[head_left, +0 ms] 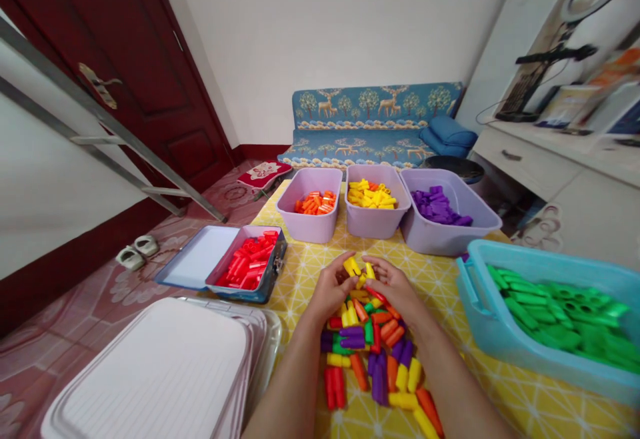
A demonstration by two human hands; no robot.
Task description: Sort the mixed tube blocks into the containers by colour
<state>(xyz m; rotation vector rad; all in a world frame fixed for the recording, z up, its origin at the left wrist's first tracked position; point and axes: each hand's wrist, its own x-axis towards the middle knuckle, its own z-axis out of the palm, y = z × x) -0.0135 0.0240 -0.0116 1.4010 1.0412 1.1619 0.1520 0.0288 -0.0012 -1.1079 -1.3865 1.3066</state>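
Over the far end of a mixed pile of short plastic tube-like pieces (379, 366), both my hands are close together. My left hand (332, 286) has its fingers curled round yellow pieces (352, 266). Facing it, my right hand (393, 286) is closed on another yellow piece (369, 271) between thumb and fingers. The pile below mixes red, orange, yellow, green and purple pieces, lying loose on the yellow patterned tablecloth (300, 292). My forearms flank the pile, and the pieces' exact kind is hard to make out.
Beyond my hands stand lilac bins of orange (307, 226), yellow (375, 224) and purple pieces (440, 242). An open tin box (270, 286) with red pieces sits left; a turquoise bin (540, 352) with green pieces is right. Stacked white lids (155, 372) lie near left.
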